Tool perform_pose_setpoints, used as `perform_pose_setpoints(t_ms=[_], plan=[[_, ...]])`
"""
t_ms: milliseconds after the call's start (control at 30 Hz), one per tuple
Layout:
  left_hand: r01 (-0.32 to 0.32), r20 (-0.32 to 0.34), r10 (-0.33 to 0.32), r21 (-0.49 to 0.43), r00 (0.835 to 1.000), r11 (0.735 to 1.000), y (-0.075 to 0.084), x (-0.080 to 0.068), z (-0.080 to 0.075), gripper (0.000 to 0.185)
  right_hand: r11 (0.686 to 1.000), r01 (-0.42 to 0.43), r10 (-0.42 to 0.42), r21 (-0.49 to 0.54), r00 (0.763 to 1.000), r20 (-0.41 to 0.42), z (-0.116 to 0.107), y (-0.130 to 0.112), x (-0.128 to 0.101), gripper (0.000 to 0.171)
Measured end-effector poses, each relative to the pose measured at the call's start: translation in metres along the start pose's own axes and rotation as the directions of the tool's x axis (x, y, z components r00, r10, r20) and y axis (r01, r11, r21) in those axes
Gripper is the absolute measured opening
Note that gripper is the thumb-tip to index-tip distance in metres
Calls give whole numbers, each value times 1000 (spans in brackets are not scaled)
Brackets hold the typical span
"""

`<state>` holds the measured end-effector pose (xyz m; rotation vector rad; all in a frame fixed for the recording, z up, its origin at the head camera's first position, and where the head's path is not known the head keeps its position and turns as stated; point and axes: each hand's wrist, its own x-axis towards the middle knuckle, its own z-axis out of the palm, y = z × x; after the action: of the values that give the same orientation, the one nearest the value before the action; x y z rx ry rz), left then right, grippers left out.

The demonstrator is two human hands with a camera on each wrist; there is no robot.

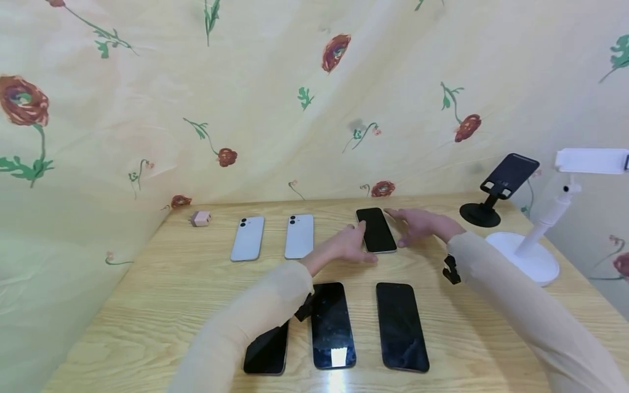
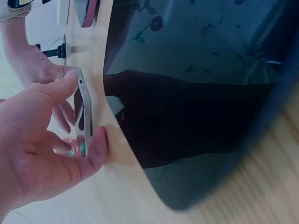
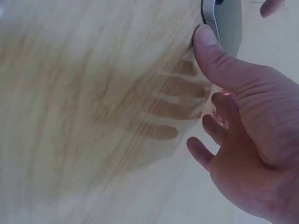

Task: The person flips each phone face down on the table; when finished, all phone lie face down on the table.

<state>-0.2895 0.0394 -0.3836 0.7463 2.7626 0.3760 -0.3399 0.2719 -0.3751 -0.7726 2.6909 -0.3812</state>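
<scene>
A black-screened phone lies face up at the back of the wooden table, between both hands. My left hand is at its left side, one fingertip at the long edge and the thumb beside the near end. In the left wrist view that thumb overlaps a corner of the phone's silver side. My right hand is on the phone's right, fingers loosely spread. Seen from the right wrist, its thumb meets the edge of the phone, while the other fingers hang loose.
Two pale phones lie camera side up to the left, near a pink charger plug. Three dark phones form a nearer row, one partly under the left sleeve. A black stand and a white stand occupy the right side.
</scene>
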Motion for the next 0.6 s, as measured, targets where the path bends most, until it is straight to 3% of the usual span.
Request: perform_pose_setpoints(t_ms=[200,367,600], plan=[[20,3,-20,-22,1000,1000,4,8,4,102,998,56,-57,15,997,45,-2,0,6,97],[11,-16,-11,-10,1000,1000,6,15,6,98,999,48,-48,7,997,62,-3,-1,5,97],[6,-46,-5,28,999,1000,9,21,8,75,999,39,-40,22,998,48,0,-2,6,97]])
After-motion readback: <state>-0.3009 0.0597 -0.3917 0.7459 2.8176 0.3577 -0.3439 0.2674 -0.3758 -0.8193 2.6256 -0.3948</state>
